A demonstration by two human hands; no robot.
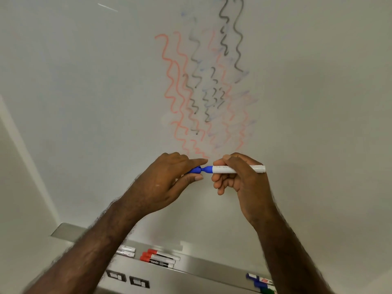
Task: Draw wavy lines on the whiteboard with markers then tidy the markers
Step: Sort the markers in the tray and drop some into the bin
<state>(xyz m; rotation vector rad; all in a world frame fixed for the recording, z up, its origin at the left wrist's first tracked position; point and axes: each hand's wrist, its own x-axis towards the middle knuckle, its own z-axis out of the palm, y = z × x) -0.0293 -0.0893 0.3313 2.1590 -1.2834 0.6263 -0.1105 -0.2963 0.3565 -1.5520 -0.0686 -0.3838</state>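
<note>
Person at the whiteboard [84, 81], both hands up in front of it, low on the board just under the red and black wavy lines [180, 92]. Right hand [239, 177] is wrapped round the white barrel of the blue marker [231, 169], thumb on top, fingers curled under. Left hand [169, 179] pinches the blue cap [195, 170] between thumb and forefinger, cap right at the marker's blue nose, touching or just off it; can't tell whether it's going on or coming off, and the nib itself isn't visible. Marker's long axis runs near horizontal, parallel to the board's face, blue nose end pointing to the person's left, white tail end sticking out past the right hand to the right. To do this well: keep cap and barrel on one line, move straight along that axis, no twisting off-angle, and hold the barrel close to the nose so it doesn't wobble. Below, on the metal tray [201, 266], red markers [159, 258] lie capped side by side; more markers [261, 282] sit at the tray's right end.
</note>
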